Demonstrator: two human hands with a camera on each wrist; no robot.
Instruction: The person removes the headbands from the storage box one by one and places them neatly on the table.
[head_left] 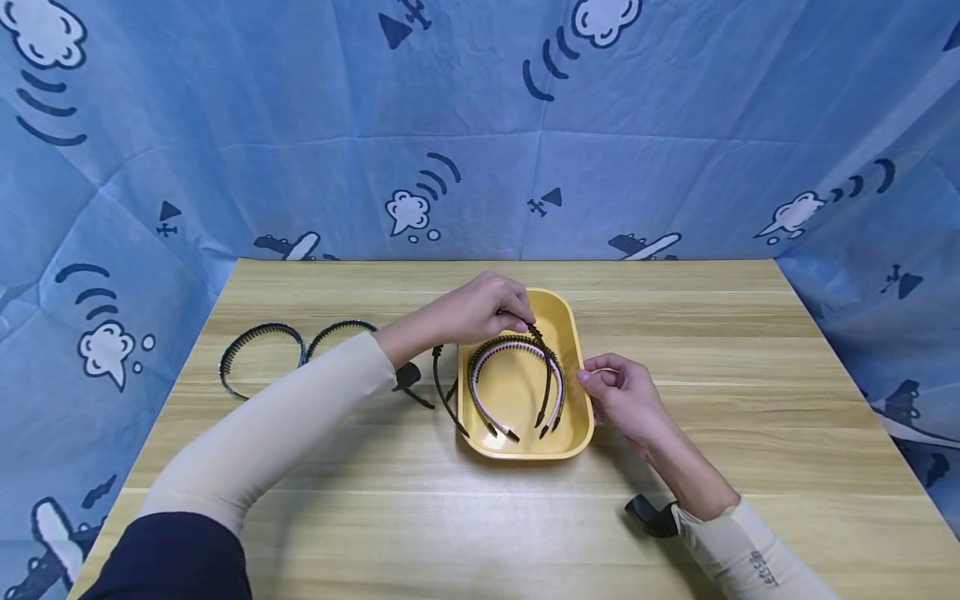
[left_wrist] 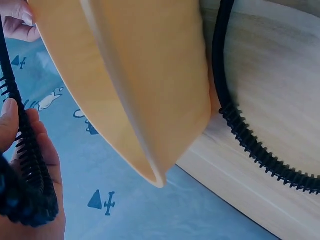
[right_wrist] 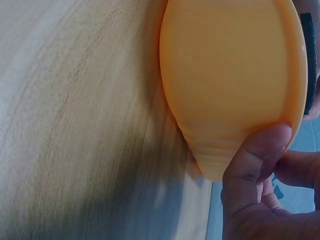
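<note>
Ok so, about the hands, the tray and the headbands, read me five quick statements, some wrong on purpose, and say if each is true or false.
1. The left hand holds a black headband. True.
2. The right hand lies flat on the table. False: the right hand grips the yellow tray at its right side.
3. A pale pink headband lies in the yellow tray. True.
4. Every headband is inside the tray. False: other headbands lie on the table, left of the tray.
5. The backdrop is plain white. False: the backdrop is blue with printed figures.
</note>
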